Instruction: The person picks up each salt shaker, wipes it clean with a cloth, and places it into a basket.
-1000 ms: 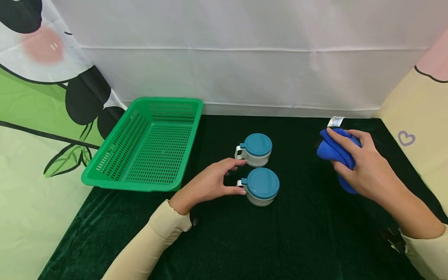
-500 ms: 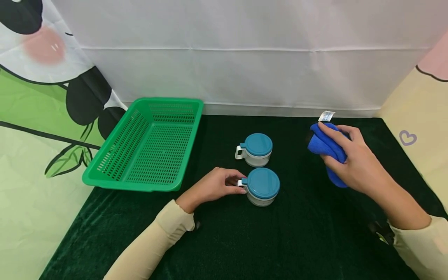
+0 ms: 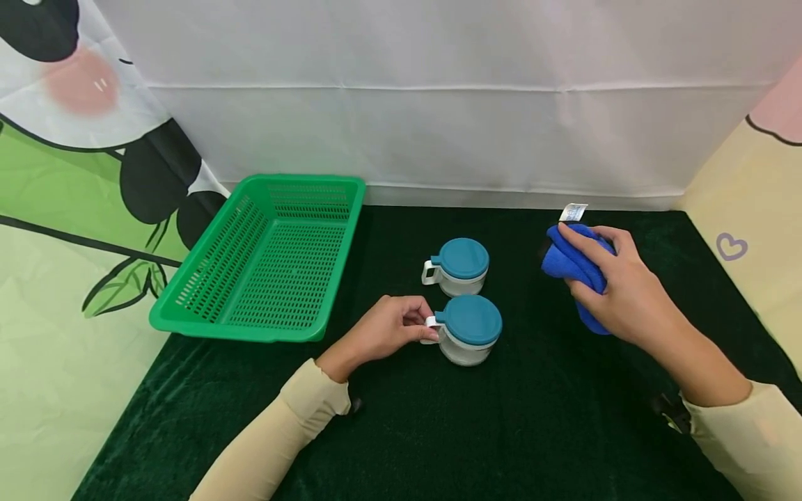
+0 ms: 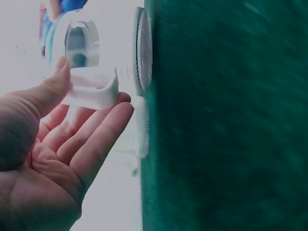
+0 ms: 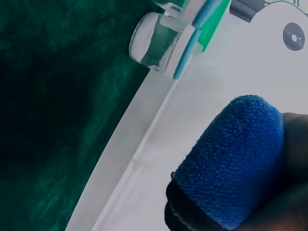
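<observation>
Near jar [image 3: 470, 330] now slightly higher, handle [image 3: 430, 321] in grip of left hand [image 3: 390, 327]

a green basket [image 3: 282, 271] sits on dark green cloth [image 3: 520, 424]; behind hangs a creased white backdrop [image 3: 426, 118].

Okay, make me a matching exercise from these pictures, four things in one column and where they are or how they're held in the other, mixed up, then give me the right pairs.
Things:
1. green basket
2. blue cloth
3. nearer jar
4. farther jar

Places and states:
A. handle held by the left hand
B. lidded, with no hand touching it
C. left of both jars in the head view
D. gripped in the right hand

Right pairs: 1-C, 2-D, 3-A, 4-B.
</observation>
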Demonstrator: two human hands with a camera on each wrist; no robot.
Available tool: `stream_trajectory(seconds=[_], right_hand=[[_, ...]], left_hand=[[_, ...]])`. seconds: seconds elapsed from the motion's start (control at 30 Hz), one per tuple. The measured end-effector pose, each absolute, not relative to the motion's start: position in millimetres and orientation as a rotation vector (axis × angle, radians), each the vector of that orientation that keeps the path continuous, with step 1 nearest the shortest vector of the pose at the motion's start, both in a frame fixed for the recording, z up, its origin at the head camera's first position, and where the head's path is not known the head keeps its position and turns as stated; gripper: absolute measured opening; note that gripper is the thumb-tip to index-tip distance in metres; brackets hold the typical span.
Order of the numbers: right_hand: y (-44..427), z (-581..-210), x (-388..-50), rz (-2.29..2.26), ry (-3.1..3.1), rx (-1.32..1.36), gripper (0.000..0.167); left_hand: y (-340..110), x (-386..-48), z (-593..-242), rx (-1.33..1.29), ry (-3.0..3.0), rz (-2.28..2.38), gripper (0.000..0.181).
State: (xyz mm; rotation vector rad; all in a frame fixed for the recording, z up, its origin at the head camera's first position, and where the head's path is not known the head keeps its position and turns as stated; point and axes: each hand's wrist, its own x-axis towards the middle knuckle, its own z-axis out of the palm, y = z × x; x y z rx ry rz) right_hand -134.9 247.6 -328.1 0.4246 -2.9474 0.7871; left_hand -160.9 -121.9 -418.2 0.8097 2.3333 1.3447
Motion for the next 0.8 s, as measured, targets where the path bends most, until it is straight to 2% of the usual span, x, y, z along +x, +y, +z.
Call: stream_trajectory(seconds=[0.4, 0.8], right_hand=[[225, -340, -128, 0.760, -2.983, 0.583, 0.075], [200, -334, -121, 0.883, -2.796, 0.618, 0.073]], left_hand=[[-120, -155, -370, 0.750, 2.468, 1.637, 0.011], [-117, -164, -369, 0.759, 2.405, 1.853, 0.010]])
